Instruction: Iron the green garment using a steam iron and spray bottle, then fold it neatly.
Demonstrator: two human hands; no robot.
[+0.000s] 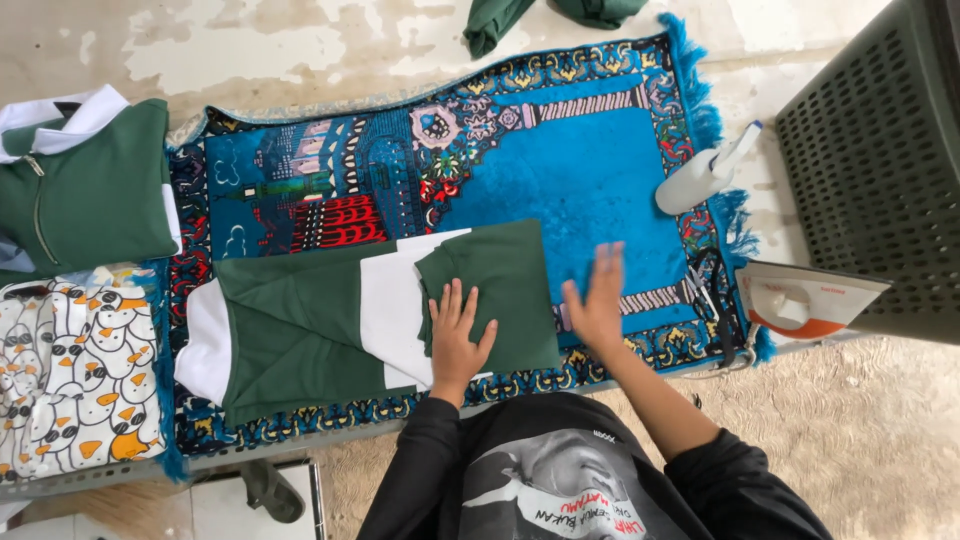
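Both hands lie flat with fingers spread, gripping nothing. The left hand [458, 335] presses palm-down on the folded end of a green-and-white garment [370, 315], and the right hand [597, 300] rests partly blurred just beside the garment's right edge, on the blue patterned rug [590, 160] underneath.

The garment lies across the near half of the rug, stretched sideways, with one green panel doubled back over its white band under the left hand. It looks like soft, light knit cloth: limp, with no stiffness of its own, so it should keep a crease only where pressed and slump if lifted by one point. The rug's pile probably grips it a little, so it is unlikely to slide. Good places to take hold would be the folded edge at its right end or the two corners there, pinched with both hands so the layers stay aligned.

Left of the garment, a folded green zip jacket [90, 195] sits above a white duck-print cloth [80, 375]. Right of the garment, a white spray bottle [705, 170] lies at the rug's fringe, and an orange-and-white iron [805, 300] stands nearer the person. Beyond the iron is a dark perforated basket [880, 160]. More green cloth [500, 20] lies past the rug's far edge.
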